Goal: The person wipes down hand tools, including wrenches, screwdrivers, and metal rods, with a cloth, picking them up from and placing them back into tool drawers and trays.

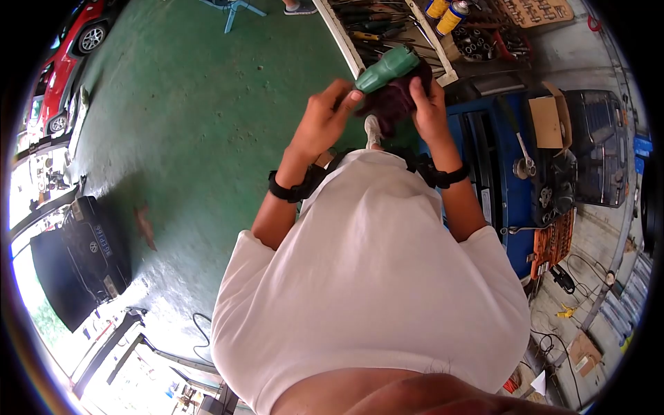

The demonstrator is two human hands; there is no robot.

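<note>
My left hand [326, 119] is closed, with its thumb against the lower left end of a green, bottle-shaped tool [387, 69]. The tool has a smooth, waisted body and a dark ridged far end; its exact kind I cannot make out. A dark maroon cloth [391, 105] hangs bunched beneath it. My right hand [430, 112] grips this cloth, thumb on top, close to the tool's far end. Cloth hides part of the tool's underside and some of my right fingers.
Ahead is an open drawer [351, 43] of hand tools, with yellow-blue spray cans [451, 19] beside it. A blue tool cabinet [508, 149] stands at my right, bearing a ratchet [527, 155] and a cardboard box [548, 123]. Cars, including a red one [61, 86], stand left.
</note>
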